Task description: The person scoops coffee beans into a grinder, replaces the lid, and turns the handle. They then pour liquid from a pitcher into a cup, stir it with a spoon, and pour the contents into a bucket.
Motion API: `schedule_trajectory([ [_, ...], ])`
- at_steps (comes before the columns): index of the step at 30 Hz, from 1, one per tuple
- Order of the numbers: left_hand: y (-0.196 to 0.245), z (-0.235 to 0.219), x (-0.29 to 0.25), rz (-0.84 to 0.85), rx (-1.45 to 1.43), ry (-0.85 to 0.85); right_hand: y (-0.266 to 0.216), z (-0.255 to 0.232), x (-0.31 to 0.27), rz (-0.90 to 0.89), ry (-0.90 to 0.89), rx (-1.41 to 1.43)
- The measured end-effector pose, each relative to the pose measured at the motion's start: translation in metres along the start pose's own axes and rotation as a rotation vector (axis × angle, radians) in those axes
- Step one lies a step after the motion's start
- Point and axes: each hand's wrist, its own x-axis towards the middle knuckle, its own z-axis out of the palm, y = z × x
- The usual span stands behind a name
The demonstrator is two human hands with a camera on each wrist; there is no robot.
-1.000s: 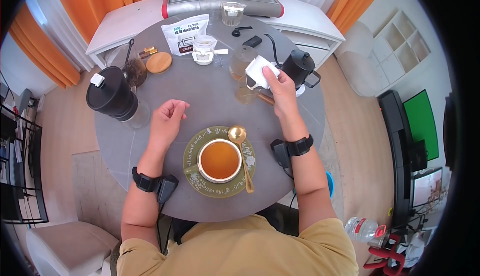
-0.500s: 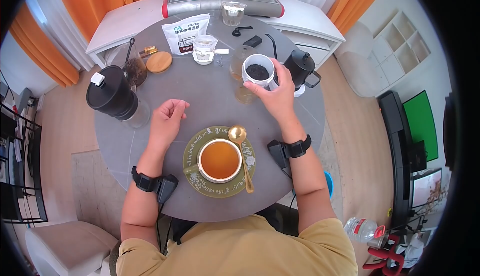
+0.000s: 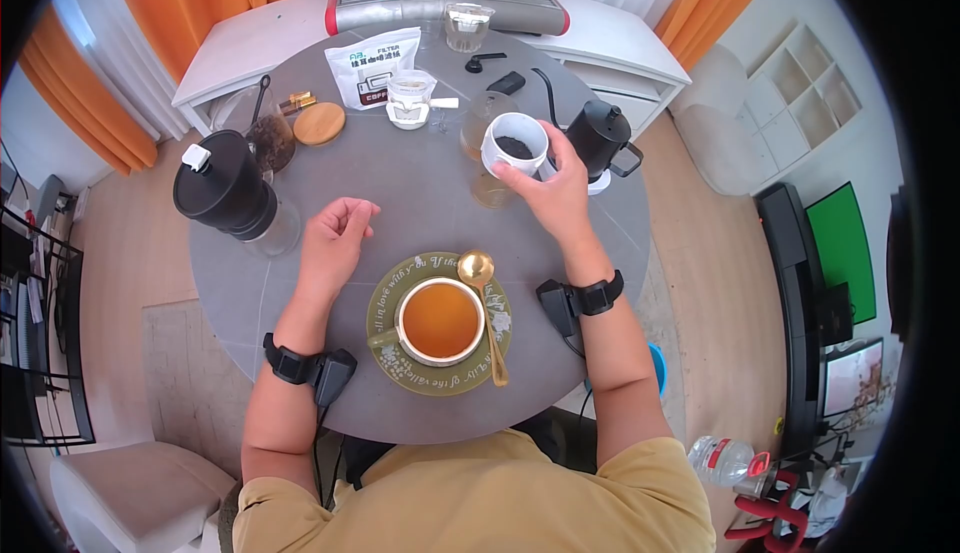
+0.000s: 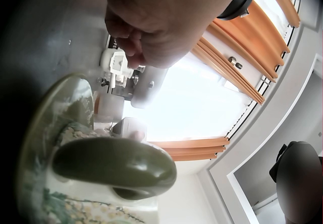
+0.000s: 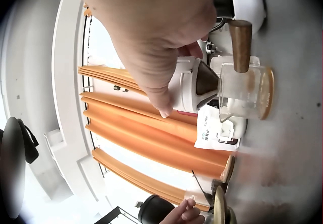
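My right hand point(image 3: 553, 191) grips a white coffee dripper point(image 3: 490, 156) by its sides, thumb on the near side. Dark coffee grounds point(image 3: 515, 149) show inside. In the right wrist view, the dripper's mesh cone point(image 5: 206, 80) points at the mouth of a glass coffee server point(image 5: 245, 95) with a wooden handle point(image 5: 241, 45). My left hand point(image 3: 337, 235) rests on the table, fingers loosely curled and holding nothing. Nearest to it is a cup point(image 3: 440, 321) of amber liquid on a green saucer point(image 3: 388, 293), with a gold spoon point(image 3: 477, 270) along the saucer's right side.
A black gooseneck kettle point(image 3: 598, 138) stands right of the dripper. At left are a black grinder point(image 3: 225, 193), a jar of beans point(image 3: 270, 143) and a wooden lid point(image 3: 320, 124). Toward the back stand a filter bag point(image 3: 370, 68), a white cup with a drip filter point(image 3: 408, 108) and a glass point(image 3: 467, 28).
My right hand has turned the dripper from tipped, its side facing up, to roughly upright with its grounds visible, over the server. My left hand has stayed in place.
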Motion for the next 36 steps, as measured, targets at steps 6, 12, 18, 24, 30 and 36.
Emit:
schedule_trajectory([
  [6,0.003,0.000,-0.001,0.002,0.002,0.004,-0.015,-0.001,0.000,0.118,-0.015,0.213],
  [12,0.003,0.001,-0.001,-0.002,0.003,0.005,-0.010,-0.001,0.000,0.099,0.021,0.179],
  [18,0.004,0.001,-0.002,-0.007,-0.004,0.006,-0.006,0.001,-0.001,0.103,0.001,0.148],
  [24,0.005,0.001,-0.003,-0.006,0.006,0.015,-0.007,0.000,-0.001,0.108,-0.002,0.124],
  [30,0.002,-0.002,0.000,0.015,0.004,0.031,0.002,-0.001,0.003,0.391,0.002,0.433],
  [36,0.003,-0.001,0.000,0.022,-0.021,0.021,-0.007,0.002,0.036,0.443,0.054,0.515],
])
